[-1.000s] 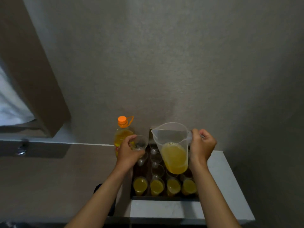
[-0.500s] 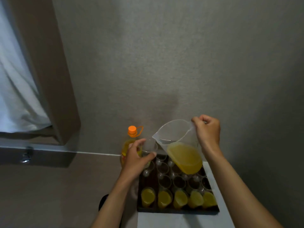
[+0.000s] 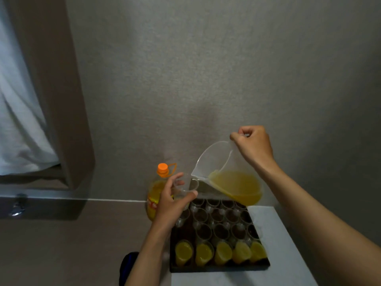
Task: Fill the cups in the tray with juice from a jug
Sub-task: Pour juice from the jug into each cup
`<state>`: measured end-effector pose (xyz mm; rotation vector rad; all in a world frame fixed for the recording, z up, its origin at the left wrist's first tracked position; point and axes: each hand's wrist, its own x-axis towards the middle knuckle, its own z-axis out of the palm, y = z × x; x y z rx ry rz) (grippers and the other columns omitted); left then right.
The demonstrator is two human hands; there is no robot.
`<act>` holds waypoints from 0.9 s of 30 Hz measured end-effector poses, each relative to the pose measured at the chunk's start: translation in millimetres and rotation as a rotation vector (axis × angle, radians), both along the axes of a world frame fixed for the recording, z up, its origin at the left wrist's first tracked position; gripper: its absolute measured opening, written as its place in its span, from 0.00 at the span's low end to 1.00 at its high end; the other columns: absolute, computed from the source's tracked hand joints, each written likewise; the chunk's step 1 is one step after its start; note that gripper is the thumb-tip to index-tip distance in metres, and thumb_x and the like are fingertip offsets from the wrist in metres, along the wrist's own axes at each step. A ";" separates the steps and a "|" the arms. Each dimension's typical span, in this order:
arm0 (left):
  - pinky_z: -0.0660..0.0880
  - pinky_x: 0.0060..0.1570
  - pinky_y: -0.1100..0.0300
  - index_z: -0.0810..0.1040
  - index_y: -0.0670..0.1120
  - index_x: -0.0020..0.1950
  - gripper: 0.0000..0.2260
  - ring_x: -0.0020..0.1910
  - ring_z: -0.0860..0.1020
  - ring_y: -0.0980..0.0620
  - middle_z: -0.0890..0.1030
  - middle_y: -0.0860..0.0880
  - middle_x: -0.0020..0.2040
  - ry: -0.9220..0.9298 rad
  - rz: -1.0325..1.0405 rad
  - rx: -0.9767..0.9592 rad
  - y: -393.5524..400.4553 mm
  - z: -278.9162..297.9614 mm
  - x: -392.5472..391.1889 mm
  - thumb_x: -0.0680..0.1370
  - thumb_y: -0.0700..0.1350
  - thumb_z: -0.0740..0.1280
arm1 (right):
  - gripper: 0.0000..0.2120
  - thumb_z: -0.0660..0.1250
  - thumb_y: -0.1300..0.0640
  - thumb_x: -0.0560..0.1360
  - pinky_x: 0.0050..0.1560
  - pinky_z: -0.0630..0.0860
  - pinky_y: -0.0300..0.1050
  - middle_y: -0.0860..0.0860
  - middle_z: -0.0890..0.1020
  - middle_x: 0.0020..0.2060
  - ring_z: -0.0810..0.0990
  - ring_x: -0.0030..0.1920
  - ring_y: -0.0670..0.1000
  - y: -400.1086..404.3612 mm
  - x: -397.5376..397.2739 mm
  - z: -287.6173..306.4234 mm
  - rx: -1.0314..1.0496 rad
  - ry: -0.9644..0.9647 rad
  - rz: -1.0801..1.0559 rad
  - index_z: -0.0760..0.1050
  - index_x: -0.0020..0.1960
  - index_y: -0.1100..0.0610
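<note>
Hands: right grips the tilted jug, spout over the cup held by left.

Dim room: grey textured wall behind, brown window frame with white curtain at left, darker ledge below, pale white tabletop at lower right.
</note>
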<state>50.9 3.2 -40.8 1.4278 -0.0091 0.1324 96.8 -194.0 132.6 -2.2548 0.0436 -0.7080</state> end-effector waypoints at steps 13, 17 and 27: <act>0.78 0.57 0.55 0.78 0.68 0.58 0.25 0.63 0.76 0.57 0.79 0.57 0.61 -0.017 -0.004 -0.043 -1.9 11.3 -1.1 0.70 0.44 0.80 | 0.18 0.69 0.54 0.71 0.33 0.64 0.44 0.46 0.63 0.20 0.65 0.26 0.48 8.2 5.9 14.5 -0.142 -0.017 0.014 0.65 0.27 0.55; 0.77 0.54 0.60 0.79 0.64 0.60 0.25 0.62 0.77 0.58 0.80 0.56 0.61 -0.023 -0.001 -0.058 -3.2 13.8 2.3 0.69 0.45 0.81 | 0.18 0.69 0.55 0.71 0.32 0.63 0.44 0.46 0.64 0.20 0.64 0.26 0.48 10.3 7.9 18.1 -0.176 -0.028 0.017 0.65 0.27 0.56; 0.74 0.48 0.67 0.78 0.61 0.62 0.24 0.63 0.76 0.58 0.79 0.56 0.62 -0.016 -0.017 -0.066 -4.2 12.4 6.3 0.71 0.43 0.80 | 0.18 0.69 0.54 0.70 0.33 0.65 0.44 0.46 0.65 0.19 0.66 0.26 0.49 14.7 15.5 25.2 -0.222 -0.041 0.035 0.66 0.27 0.56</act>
